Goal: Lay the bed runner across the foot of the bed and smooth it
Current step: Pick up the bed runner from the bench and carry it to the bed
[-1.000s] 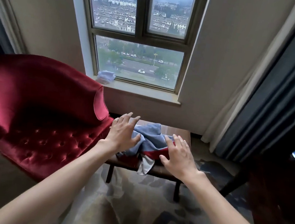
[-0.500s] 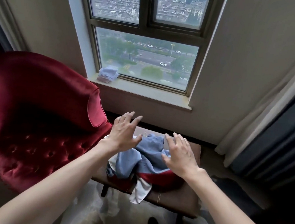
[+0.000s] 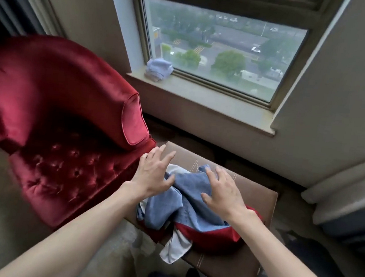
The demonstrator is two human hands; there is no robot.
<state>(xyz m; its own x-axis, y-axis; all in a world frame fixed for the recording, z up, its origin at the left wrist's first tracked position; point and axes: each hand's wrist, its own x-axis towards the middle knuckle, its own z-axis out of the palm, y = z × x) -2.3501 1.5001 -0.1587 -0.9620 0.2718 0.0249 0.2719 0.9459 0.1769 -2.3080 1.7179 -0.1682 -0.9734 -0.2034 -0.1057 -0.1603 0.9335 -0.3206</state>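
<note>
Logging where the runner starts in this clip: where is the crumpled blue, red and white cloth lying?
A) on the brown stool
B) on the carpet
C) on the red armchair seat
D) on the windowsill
A: the bed runner lies bunched on the brown stool, right of the red armchair, with both open hands over it.

Glossy red velvet armchair [image 3: 59,129]; matt stitched brown leather stool [image 3: 235,265]
</note>
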